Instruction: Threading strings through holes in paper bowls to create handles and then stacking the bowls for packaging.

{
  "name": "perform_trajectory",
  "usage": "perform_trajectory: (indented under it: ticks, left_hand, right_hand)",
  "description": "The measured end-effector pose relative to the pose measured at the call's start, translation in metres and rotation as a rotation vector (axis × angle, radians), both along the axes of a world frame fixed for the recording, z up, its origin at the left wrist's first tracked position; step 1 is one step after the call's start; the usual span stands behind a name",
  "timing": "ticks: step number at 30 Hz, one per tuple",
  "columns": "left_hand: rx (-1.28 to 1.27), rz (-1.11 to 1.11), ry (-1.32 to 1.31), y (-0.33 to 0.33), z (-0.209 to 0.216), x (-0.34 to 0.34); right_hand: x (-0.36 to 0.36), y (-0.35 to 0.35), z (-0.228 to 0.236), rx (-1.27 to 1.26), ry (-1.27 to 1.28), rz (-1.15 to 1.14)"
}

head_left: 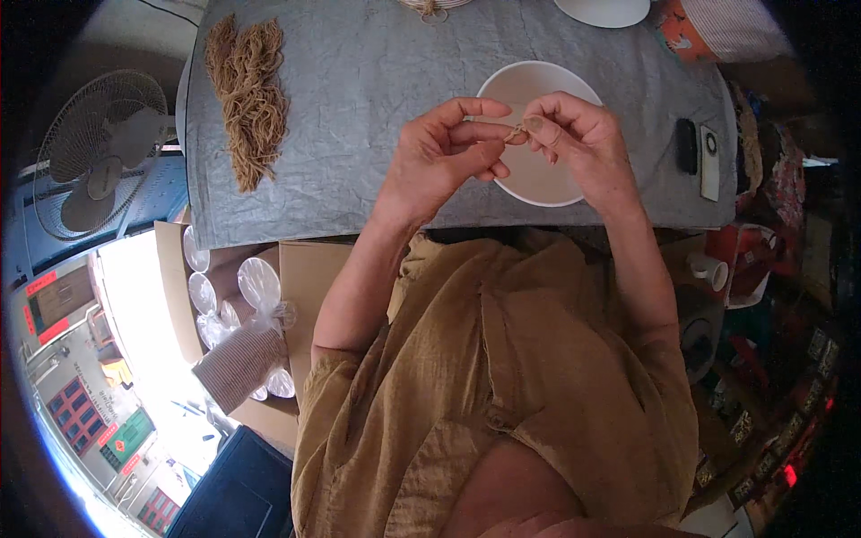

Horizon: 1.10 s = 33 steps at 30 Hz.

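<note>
We're pinching tan cord (515, 134) with left hand (441, 160) and right hand (581, 143), close together; it's probably handling light, soft; ends are looking grippiest.

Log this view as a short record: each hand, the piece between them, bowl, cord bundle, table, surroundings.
Left hand: pinching a small brown cord
Right hand: thumb and fingertips on the same cord
Cord detail: too small to tell
White bowl: on the table, partly hidden by the hands
Brown cord bundle: lying toward the table's left
Table: grey cover
Beyond its left edge: fan
</note>
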<state>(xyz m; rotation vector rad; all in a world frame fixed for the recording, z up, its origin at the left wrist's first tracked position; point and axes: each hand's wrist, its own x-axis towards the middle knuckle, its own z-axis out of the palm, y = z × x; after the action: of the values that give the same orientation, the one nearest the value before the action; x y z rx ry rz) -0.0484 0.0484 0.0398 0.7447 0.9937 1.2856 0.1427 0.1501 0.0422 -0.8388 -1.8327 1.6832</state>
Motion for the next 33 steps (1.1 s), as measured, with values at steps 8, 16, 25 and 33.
perform_trajectory:
  ticks: [8, 16, 25, 33]
  left_hand:
    - [-0.010, 0.017, 0.029, 0.000, 0.005, 0.003]
    - [-0.038, 0.021, 0.093, -0.003, 0.007, 0.006]
    - [0.065, 0.032, 0.371, 0.007, 0.019, 0.019]
    - [0.366, 0.166, 0.908, 0.002, 0.018, 0.016]
  right_hand:
    - [0.001, 0.000, 0.007, 0.005, 0.019, -0.007]
    - [0.017, 0.007, 0.016, 0.243, -0.050, -0.084]
    - [0.026, 0.023, 0.039, 0.322, -0.098, 0.079]
    - [0.048, 0.046, 0.042, 0.038, -0.016, -0.119]
